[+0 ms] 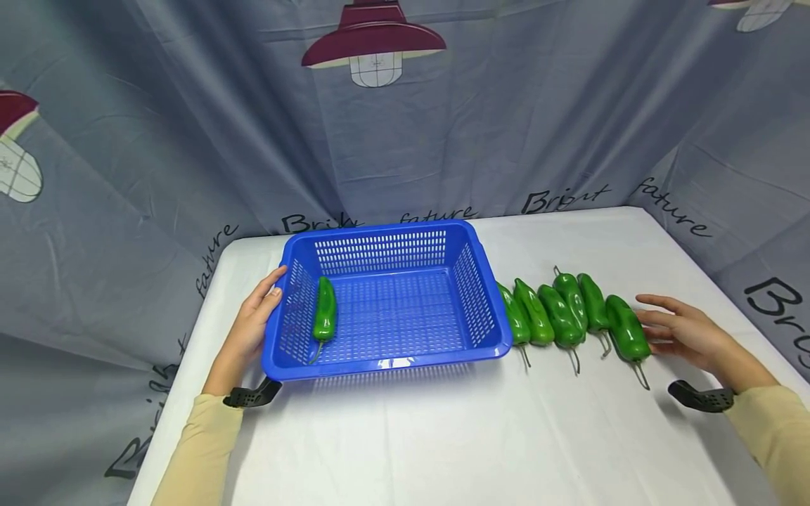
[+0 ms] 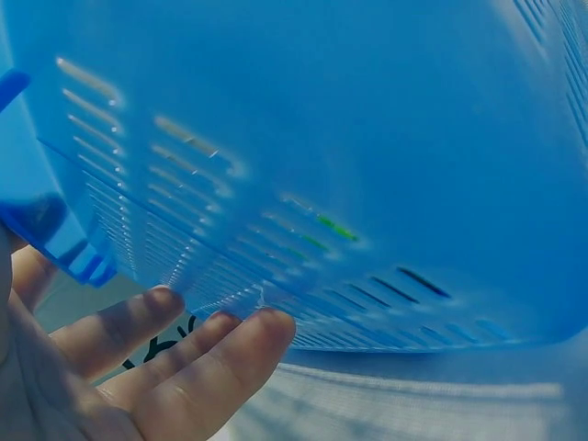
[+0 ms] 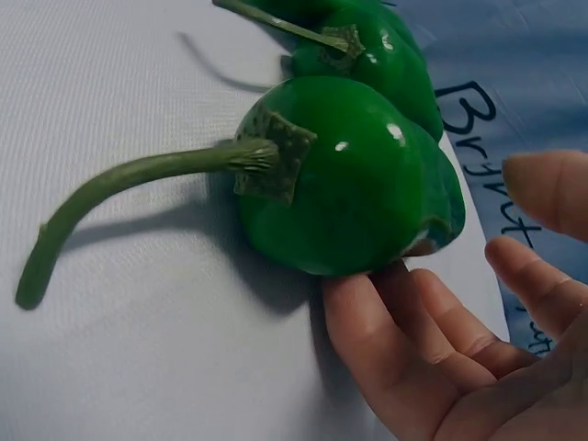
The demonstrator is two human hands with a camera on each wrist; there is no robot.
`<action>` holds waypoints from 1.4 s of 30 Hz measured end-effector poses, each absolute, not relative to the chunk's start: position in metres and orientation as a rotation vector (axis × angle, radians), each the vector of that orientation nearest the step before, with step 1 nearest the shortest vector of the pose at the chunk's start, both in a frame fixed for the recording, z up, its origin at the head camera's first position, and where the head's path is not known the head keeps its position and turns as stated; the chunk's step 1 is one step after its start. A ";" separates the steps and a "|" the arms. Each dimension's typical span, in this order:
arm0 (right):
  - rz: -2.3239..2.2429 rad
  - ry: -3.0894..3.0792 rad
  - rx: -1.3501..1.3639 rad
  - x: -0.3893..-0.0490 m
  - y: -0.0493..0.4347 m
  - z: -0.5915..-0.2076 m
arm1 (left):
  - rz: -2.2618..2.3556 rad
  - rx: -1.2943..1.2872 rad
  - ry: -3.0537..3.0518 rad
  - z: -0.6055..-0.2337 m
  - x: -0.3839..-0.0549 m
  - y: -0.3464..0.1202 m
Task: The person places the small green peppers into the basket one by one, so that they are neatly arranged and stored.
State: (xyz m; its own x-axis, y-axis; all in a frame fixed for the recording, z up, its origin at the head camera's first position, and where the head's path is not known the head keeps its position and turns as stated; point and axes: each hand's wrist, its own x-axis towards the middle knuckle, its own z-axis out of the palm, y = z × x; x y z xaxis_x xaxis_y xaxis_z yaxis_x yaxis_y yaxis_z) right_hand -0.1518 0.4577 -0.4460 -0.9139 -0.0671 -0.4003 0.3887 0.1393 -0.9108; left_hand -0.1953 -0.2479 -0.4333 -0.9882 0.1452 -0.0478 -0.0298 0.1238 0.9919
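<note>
My left hand (image 1: 251,316) is at the left side of a blue slotted plastic basket (image 1: 386,365). In the left wrist view its extended fingers (image 2: 225,372) reach the outside of the basket wall (image 2: 367,138). Inside the basket, near the left wall, lies one green pepper (image 1: 325,309) with its stem toward me. At the right, my right hand (image 1: 686,330) is beside the outermost green pepper (image 1: 626,329) of a row. The right wrist view has fingers (image 3: 358,322) at that pepper's side and low edge, while the thumb (image 3: 551,188) stands apart from it.
Several more green peppers (image 1: 560,316) lie side by side between the basket and my right hand. The basket's right rim overlaps the leftmost one. A white cloth covers the table (image 1: 405,436), and a grey-blue curtain (image 1: 392,154) with printed lamps and lettering surrounds it.
</note>
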 end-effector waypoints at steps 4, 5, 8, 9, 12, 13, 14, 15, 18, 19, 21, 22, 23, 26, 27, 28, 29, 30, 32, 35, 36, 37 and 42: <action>-1.647 2.221 0.282 -0.155 0.455 -0.446 | 1.991 0.119 2.253 -0.434 -0.196 -0.247; -1.606 2.250 0.276 -0.156 0.455 -0.446 | 1.992 0.121 2.252 -0.434 -0.196 -0.246; -1.507 2.314 0.257 -0.157 0.454 -0.446 | 1.997 0.128 2.250 -0.434 -0.196 -0.246; -1.479 2.334 0.248 -0.158 0.454 -0.446 | 1.998 0.129 2.249 -0.434 -0.196 -0.245; -1.401 2.393 0.213 -0.159 0.452 -0.445 | 2.001 0.131 2.246 -0.434 -0.196 -0.245; -1.379 2.410 0.203 -0.159 0.451 -0.445 | 2.002 0.130 2.244 -0.434 -0.196 -0.245; -1.360 2.426 0.195 -0.159 0.450 -0.445 | 2.003 0.130 2.243 -0.434 -0.196 -0.245; -1.339 2.442 0.185 -0.159 0.448 -0.445 | 2.004 0.130 2.240 -0.434 -0.196 -0.245; -1.290 2.476 0.170 -0.160 0.444 -0.444 | 2.008 0.130 2.235 -0.435 -0.196 -0.246; -1.275 2.486 0.169 -0.160 0.443 -0.444 | 2.008 0.130 2.235 -0.435 -0.196 -0.246; -1.240 2.503 0.166 -0.161 0.441 -0.443 | 2.004 0.129 2.240 -0.435 -0.196 -0.246; -1.225 2.508 0.167 -0.161 0.440 -0.443 | 2.002 0.130 2.243 -0.436 -0.196 -0.247; -1.212 2.512 0.168 -0.162 0.439 -0.442 | 2.001 0.132 2.243 -0.436 -0.196 -0.247; -1.194 2.513 0.169 -0.163 0.438 -0.442 | 1.999 0.136 2.245 -0.437 -0.197 -0.248; -1.189 2.515 0.170 -0.163 0.438 -0.441 | 2.001 0.143 2.245 -0.437 -0.197 -0.248; -1.188 2.515 0.169 -0.163 0.438 -0.441 | 2.005 0.147 2.243 -0.438 -0.197 -0.248; -1.183 2.520 0.167 -0.163 0.438 -0.441 | 2.009 0.150 2.242 -0.438 -0.197 -0.248; -1.179 2.524 0.164 -0.163 0.438 -0.442 | 2.010 0.156 2.242 -0.438 -0.197 -0.248; -1.174 2.533 0.163 -0.163 0.439 -0.442 | 2.021 0.165 2.240 -0.439 -0.198 -0.248; -1.171 2.541 0.166 -0.163 0.439 -0.443 | 2.024 0.172 2.237 -0.439 -0.198 -0.248; -1.174 2.540 0.167 -0.162 0.439 -0.443 | 2.026 0.172 2.233 -0.439 -0.198 -0.248; -1.178 2.539 0.170 -0.162 0.439 -0.444 | 2.026 0.169 2.233 -0.439 -0.198 -0.247; -1.205 2.531 0.184 -0.160 0.439 -0.444 | 2.019 0.153 2.227 -0.436 -0.197 -0.246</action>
State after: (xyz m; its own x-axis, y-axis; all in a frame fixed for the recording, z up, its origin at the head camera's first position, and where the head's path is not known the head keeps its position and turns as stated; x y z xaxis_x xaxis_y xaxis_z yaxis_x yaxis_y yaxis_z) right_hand -0.1601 0.4393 -0.4437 -0.9371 -0.0253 -0.3482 0.2543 0.6338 -0.7305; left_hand -0.1974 -0.2458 -0.4364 -0.9862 0.1629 -0.0290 -0.0130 0.0989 0.9950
